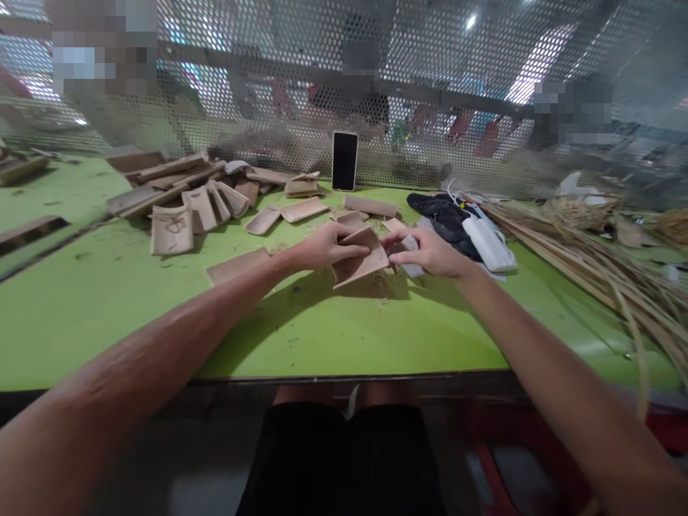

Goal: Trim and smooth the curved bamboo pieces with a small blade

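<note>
My left hand (332, 246) grips a curved, light-brown bamboo piece (362, 264) by its left side, thumb across the hollow face. The piece is held tilted, just above the green table (322, 344). At its right edge is my right hand (430, 251), fingers closed round a small grey-white sheet (409, 252), perhaps sandpaper. Whether the sheet touches the bamboo is hidden by the fingers. Another curved piece (239, 265) lies partly behind my left forearm. Shavings (381, 301) are scattered below the held piece.
A pile of curved bamboo pieces (172, 183) lies at the back left. A phone (345, 161) stands upright against the perforated metal screen (258, 107). To the right are a black cloth bundle (443, 218), a white device (489, 244) and long fibre strips (580, 251). People are behind the screen.
</note>
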The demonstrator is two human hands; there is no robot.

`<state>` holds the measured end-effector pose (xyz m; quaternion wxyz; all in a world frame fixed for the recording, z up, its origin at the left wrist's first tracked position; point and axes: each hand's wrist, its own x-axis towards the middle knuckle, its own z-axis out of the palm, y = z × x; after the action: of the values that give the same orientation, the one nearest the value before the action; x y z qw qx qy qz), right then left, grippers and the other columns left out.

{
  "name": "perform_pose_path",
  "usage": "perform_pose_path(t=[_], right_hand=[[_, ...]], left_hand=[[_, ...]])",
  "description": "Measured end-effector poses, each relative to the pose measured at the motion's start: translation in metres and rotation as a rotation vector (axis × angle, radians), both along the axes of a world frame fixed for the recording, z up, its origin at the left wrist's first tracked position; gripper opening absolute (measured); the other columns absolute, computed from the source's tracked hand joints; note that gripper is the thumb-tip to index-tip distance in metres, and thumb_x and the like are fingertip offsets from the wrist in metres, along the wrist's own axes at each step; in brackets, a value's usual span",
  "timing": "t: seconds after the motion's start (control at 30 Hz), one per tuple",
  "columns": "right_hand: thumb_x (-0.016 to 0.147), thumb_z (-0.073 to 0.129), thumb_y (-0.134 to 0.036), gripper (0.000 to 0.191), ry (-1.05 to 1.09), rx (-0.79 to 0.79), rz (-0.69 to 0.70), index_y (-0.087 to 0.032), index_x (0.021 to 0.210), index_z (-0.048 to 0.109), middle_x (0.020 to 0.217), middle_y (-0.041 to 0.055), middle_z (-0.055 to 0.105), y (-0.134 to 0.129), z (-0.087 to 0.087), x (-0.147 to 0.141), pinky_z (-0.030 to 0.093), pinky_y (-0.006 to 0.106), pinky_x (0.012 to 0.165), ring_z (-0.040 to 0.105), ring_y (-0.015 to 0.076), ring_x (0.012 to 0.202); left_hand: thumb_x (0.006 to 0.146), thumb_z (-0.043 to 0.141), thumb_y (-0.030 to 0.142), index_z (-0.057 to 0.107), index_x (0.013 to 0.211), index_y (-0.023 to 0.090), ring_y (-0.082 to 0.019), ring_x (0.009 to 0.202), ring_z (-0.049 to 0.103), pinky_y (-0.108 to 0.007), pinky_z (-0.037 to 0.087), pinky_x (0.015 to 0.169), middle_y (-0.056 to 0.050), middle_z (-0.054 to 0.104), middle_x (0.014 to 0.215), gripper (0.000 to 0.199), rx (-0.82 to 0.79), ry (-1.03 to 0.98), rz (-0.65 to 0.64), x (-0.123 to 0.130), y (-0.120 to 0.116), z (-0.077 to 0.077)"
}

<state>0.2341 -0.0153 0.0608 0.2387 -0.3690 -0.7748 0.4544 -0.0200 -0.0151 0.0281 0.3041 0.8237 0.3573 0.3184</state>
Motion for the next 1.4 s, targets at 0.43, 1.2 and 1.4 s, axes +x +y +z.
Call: perform_pose_path(t=[0.43,1.2,1.4], right_hand=[[0.097,0.049,-0.042,0.060,0.134,0.165,-0.352,-0.019,0.152,0.050,0.113,0.0105,0.070,0.010,-0.029,-0.004,0.059,0.032,0.070,0.065,0.0186,0.083],[0.100,0.040,-0.026,0.052,-0.755,1.188,-0.389,0.003,0.141,0.053,0.127,0.0272,0.060,0.005,-0.023,-0.067,0.042,0.052,0.091,0.045,0.0402,0.109],[0.099,0.040,-0.022,0.044,-0.719,1.133,-0.338,-0.001,0.131,0.062,0.121,0.0236,0.064,0.009,-0.023,-0.066,0.042,0.050,0.091,0.046,0.0375,0.107]], left_hand=[[0.087,0.046,0.008,0.053,0.104,0.019,-0.019,0.088,0.061,-0.031,0.049,0.077,-0.005,0.065,0.096,0.022,0.131,-0.213,0.362,0.020,-0.004,-0.013],[0.082,0.053,0.005,0.057,0.110,0.018,-0.029,0.096,0.068,-0.043,0.055,0.083,-0.013,0.074,0.100,0.031,0.136,-0.220,0.556,0.041,-0.020,-0.011],[0.082,0.052,0.002,0.056,0.102,0.016,-0.031,0.094,0.066,-0.045,0.053,0.081,-0.016,0.071,0.101,0.026,0.126,-0.136,0.577,0.041,-0.011,-0.008]])
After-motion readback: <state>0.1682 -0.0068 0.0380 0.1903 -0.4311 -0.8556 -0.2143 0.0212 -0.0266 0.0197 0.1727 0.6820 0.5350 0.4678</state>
